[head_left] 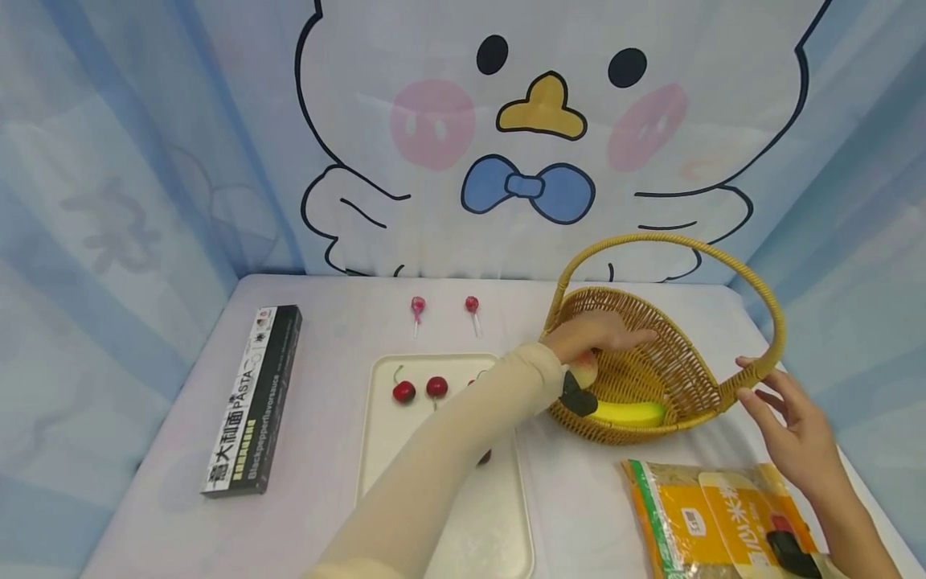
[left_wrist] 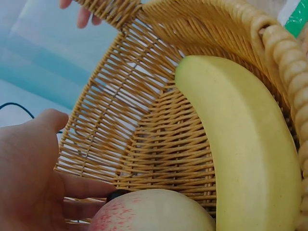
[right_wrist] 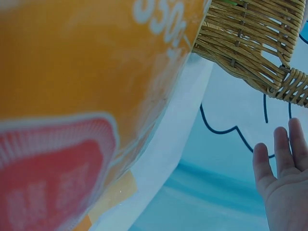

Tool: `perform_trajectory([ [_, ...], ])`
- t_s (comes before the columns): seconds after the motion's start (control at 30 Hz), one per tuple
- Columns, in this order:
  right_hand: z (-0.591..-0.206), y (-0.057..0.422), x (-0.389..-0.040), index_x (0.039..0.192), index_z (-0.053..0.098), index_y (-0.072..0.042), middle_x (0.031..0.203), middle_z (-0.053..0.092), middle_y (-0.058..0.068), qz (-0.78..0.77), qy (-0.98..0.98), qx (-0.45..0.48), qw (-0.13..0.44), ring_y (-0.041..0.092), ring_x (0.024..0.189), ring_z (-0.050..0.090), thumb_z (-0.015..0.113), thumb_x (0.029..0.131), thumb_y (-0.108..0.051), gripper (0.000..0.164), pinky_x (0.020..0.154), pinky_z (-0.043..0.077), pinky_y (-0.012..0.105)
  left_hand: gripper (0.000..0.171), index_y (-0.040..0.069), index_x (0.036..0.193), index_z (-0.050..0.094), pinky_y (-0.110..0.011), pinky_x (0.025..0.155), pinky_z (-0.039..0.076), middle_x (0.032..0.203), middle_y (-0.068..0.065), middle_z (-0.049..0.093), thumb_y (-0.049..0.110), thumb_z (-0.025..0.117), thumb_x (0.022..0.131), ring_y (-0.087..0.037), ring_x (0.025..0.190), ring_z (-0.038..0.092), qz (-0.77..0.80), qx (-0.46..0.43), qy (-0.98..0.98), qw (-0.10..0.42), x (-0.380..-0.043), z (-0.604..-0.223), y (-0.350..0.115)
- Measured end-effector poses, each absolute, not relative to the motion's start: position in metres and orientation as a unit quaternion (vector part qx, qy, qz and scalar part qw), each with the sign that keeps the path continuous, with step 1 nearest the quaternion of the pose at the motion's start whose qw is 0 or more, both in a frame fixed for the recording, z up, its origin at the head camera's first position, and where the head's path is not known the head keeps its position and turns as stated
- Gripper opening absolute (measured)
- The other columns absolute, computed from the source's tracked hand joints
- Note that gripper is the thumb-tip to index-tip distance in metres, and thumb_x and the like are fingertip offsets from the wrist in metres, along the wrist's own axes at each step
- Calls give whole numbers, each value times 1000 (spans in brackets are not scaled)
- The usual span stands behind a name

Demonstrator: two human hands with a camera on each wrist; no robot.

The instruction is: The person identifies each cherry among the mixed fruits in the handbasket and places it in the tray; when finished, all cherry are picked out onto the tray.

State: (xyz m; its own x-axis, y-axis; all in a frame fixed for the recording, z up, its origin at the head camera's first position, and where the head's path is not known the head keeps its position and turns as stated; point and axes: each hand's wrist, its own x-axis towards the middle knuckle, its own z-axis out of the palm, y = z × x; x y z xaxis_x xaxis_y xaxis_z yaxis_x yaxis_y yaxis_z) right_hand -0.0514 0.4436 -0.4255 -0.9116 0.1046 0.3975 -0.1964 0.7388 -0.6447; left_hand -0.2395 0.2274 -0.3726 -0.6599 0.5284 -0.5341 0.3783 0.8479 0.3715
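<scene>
My left hand [head_left: 604,331] reaches into a wicker basket [head_left: 687,354] with a tall arched handle. In the left wrist view its thumb stands apart and the fingers extend toward a pale peach [left_wrist: 154,211] with red flecks. A small dark round thing [left_wrist: 117,194] shows at the fingertips, against the peach; its kind cannot be made out. A yellow banana [left_wrist: 245,139] with a greenish end lies beside the peach in the basket. My right hand [head_left: 796,430] is at the basket's right side, fingers extended and spread, fingertips close to the base of the handle.
A cream tray [head_left: 463,515] carries several red cherries [head_left: 403,392], partly hidden by my left sleeve. Two lollipops [head_left: 472,305] lie behind it. A black and white pasta box [head_left: 253,402] lies on the left. An orange grain bag [head_left: 723,515] lies below my right hand.
</scene>
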Motion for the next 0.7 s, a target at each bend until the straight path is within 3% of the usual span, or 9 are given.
perform_trajectory([
  [0.1,-428,444,-52,155,54,-11,141,46,-41,356,-910,25,212,-24,130,39,61,106,-3,51,101,31,-7,69,25,154,57,-22,109,49,159,10,57,70,34,107,-4,136,59,133,263,902,317,-241,-378,228],
  [0.2,-429,443,-52,155,53,-10,141,46,-42,356,-910,26,213,-25,130,38,61,106,-2,51,101,31,-7,60,18,117,73,-18,84,50,112,4,71,65,36,109,-2,92,62,133,291,896,308,-245,-390,230],
  [0.27,-430,442,-52,156,53,-10,141,46,-42,357,-909,26,211,-25,130,38,61,106,-2,51,101,31,-7,52,16,87,63,-20,67,43,80,6,55,58,43,110,-4,67,46,138,308,893,298,-248,-397,231],
  [0.33,-430,442,-52,156,53,-9,142,46,-42,359,-909,26,210,-25,130,38,61,106,-3,51,101,31,-7,50,16,73,46,-21,57,36,66,5,36,50,51,110,-7,57,31,140,329,891,279,-250,-402,230],
  [0.43,-431,442,-53,155,53,-9,141,46,-42,360,-909,25,209,-24,130,38,61,106,-3,51,100,31,-7,46,15,71,44,-21,54,32,63,5,34,38,64,106,-7,54,30,161,359,889,233,-251,-401,227],
  [0.5,-431,443,-54,155,54,-10,141,46,-42,360,-909,23,208,-25,129,38,61,106,-3,50,100,31,-7,34,13,76,58,-18,57,35,67,8,46,30,67,104,-4,58,36,190,383,882,196,-250,-397,223],
  [0.6,-430,445,-55,155,54,-11,141,46,-41,361,-910,25,204,-24,129,38,62,106,-4,50,100,31,-7,16,14,98,78,-12,66,41,86,9,68,24,68,105,0,70,51,247,417,861,155,-243,-387,215],
  [0.7,-427,450,-53,154,54,-12,142,46,-40,360,-911,25,200,-24,129,38,61,106,-4,49,101,30,-7,21,15,121,80,-6,81,47,115,9,77,21,69,104,4,93,64,301,439,837,129,-231,-379,204],
])
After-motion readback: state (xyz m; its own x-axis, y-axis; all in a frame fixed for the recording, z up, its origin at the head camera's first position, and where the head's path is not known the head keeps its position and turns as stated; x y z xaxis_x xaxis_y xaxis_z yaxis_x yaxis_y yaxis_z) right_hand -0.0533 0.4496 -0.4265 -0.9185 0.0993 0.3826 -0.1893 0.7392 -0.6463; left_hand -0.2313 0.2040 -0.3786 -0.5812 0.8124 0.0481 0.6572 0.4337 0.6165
